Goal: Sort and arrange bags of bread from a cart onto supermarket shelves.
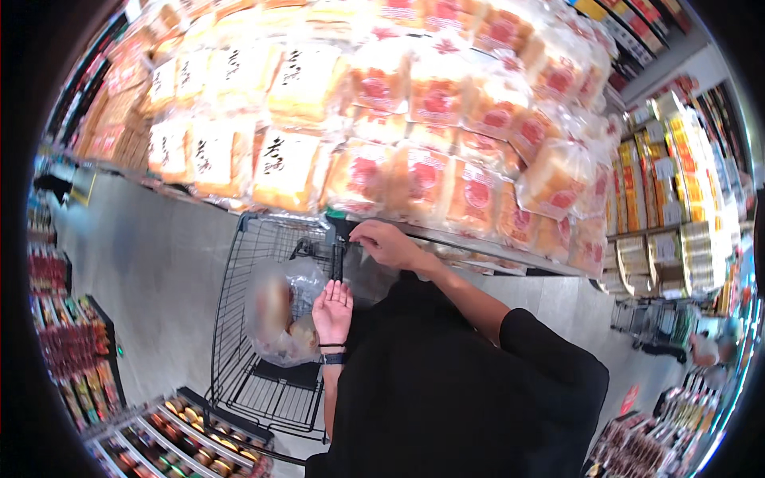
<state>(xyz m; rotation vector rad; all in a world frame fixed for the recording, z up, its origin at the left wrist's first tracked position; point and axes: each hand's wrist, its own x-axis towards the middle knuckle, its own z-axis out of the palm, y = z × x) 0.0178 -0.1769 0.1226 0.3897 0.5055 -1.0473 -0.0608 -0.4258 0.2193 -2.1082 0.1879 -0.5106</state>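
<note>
My left hand [332, 314] is palm up beside the shopping cart's handle [337, 261], its fingers loosely stretched and nothing in it. A dark band and a watch-like strap circle that wrist. Farther ahead, my right hand [388, 244] reaches left over the handle's far end, fingers slightly bent and apart, with no object visible in them. Whether it touches the handle I cannot tell. Inside the black wire cart [227, 319] lies a clear plastic bag [307, 279] with blurred, pale brownish contents. Packaged bread loaves [362, 171] fill the display just beyond my hands.
More loaves with white labels [287, 167] stand on the display's left. Yellow and white packages [677, 167] are stacked at right. A shelf of jars or tins [199, 434] borders the cart at lower left. Grey floor [151, 263] runs left of the cart.
</note>
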